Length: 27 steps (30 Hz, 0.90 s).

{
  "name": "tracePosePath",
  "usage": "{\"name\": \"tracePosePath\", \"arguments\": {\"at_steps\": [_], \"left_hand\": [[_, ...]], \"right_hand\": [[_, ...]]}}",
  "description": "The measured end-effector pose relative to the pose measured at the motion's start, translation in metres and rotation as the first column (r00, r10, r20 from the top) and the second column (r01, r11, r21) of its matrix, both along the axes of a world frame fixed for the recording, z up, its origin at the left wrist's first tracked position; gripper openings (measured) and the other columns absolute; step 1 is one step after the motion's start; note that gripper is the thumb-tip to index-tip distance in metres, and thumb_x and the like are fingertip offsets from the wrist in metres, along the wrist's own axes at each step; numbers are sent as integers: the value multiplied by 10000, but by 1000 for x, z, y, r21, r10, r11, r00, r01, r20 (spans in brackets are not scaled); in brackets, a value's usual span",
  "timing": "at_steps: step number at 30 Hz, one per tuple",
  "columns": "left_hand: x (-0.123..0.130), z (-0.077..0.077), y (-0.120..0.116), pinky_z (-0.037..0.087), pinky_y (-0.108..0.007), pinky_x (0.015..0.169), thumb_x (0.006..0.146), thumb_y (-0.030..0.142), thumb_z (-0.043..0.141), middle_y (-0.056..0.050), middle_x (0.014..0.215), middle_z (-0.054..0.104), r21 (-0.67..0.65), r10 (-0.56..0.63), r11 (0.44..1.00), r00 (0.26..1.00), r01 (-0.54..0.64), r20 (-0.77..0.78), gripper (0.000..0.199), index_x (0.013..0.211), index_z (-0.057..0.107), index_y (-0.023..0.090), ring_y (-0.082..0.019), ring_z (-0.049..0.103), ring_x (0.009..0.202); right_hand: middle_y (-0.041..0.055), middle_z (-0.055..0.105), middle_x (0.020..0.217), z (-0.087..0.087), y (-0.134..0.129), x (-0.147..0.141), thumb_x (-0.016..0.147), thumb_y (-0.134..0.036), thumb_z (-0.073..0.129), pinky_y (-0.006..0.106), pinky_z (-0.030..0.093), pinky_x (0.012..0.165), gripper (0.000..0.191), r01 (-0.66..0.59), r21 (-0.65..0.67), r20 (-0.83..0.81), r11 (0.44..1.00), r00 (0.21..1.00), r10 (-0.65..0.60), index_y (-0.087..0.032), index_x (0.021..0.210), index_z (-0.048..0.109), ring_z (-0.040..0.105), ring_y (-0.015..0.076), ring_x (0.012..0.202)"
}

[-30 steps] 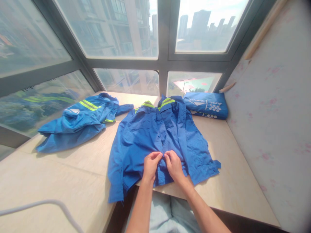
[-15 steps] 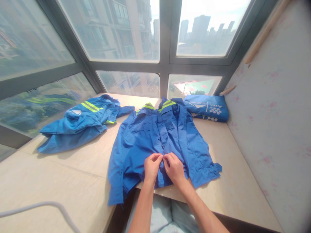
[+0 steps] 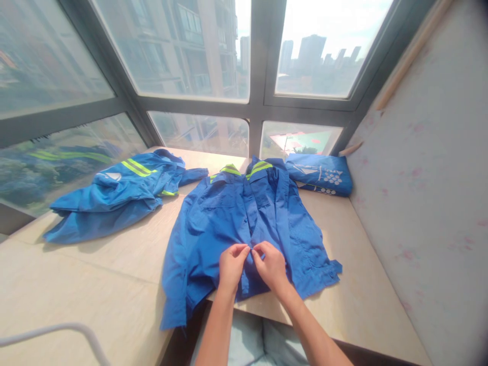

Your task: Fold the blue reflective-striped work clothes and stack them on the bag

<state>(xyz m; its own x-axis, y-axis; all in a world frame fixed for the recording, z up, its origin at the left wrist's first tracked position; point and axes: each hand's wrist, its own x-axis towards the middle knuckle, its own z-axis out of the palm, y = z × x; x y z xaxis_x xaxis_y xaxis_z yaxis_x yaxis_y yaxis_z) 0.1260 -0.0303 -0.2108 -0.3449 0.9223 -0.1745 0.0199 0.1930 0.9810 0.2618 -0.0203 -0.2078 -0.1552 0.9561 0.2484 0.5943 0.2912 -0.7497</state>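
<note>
A blue work jacket (image 3: pixel 213 229) with yellow-green reflective stripes lies front side up, its collar toward the window and its sleeves out to both sides. My left hand (image 3: pixel 231 265) pinches the jacket's front edge at the middle, low on the opening. Right beside it, my right hand (image 3: pixel 270 263) pinches the opposite front edge, fingertips almost meeting the left ones. The fingers hide the exact spot, so a button there cannot be made out. Above the hands the front opening is parted; below them the placket hangs toward the ledge's edge.
A second blue jacket (image 3: pixel 114 195) lies crumpled at the left on the pale ledge (image 3: pixel 95 279). A folded blue bundle with white print (image 3: pixel 320 175) sits at the back right by the wall (image 3: pixel 419 203). A grey hose or cable (image 3: pixel 57 329) curves across the front left.
Both hands stay pinched at the jacket's front, with only slight finger movement. The whole view has shifted a little, so things appear slightly further left.
</note>
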Motion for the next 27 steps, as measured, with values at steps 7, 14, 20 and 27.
{"name": "tracePosePath", "arguments": {"at_steps": [7,14,20,27], "left_hand": [[1,1,-1,508,-282,768,650,416,824,-64,828,766,-17,-31,999,984,35,176,329,829,761,147,-191,676,774],[6,2,0,474,-269,737,724,463,756,-53,769,733,-1,-97,995,986,98,138,324,771,745,142,-175,629,745],[5,3,-3,468,-266,738,706,429,769,-51,781,730,-18,-95,995,977,100,190,299,780,749,139,-171,620,745],[8,2,-3,464,-249,717,661,348,764,-18,701,698,-38,2,999,972,7,234,208,693,721,147,-143,591,684]], "right_hand": [[40,728,780,0,16,11,862,-316,600,267,476,698,179,-137,-208,-318,968,946,65,-191,774,694,651,182,723],[46,677,815,-3,6,7,934,-243,524,264,443,695,186,-35,54,-120,998,992,42,-190,825,665,617,171,732],[53,648,824,-8,-3,2,995,-206,473,271,427,718,213,-13,307,108,952,994,-21,-199,875,649,608,187,785],[57,668,843,-17,-10,-2,1015,-200,452,278,449,766,242,-1,403,73,915,997,-32,-217,870,645,615,185,812]]}}
